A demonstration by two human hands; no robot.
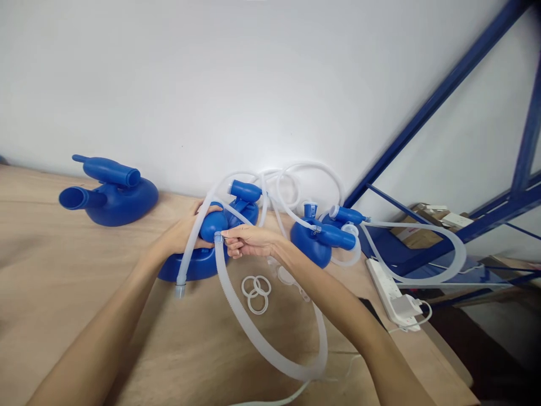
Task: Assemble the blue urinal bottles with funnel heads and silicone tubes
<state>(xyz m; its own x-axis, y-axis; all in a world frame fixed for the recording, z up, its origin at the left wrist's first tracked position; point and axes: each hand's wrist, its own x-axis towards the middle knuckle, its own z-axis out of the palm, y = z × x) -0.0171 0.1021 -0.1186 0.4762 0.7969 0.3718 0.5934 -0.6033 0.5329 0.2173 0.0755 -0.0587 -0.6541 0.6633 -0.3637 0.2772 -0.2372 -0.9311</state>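
My left hand (186, 230) is wrapped round the blue bottle part (212, 225) of a blue container whose rounded base (192, 265) rests on the wooden table. With its fingers pinched together, my right hand (247, 239) holds the clear end fitting (218, 237) of a white corrugated hose against that bottle part. The hose (253, 332) loops down toward the front and back up at the right. Another white hose (195, 231) passes over my left hand, its clear connector (180, 287) hanging free. Several white rings (256, 294) lie overlapping below my right hand.
Another blue container (122, 203) stands at the left. More blue containers (310, 242) with coiled hoses are at the right, near a white power strip (389, 293) and a blue metal frame (422, 113). A white wall (190, 84) rises behind.
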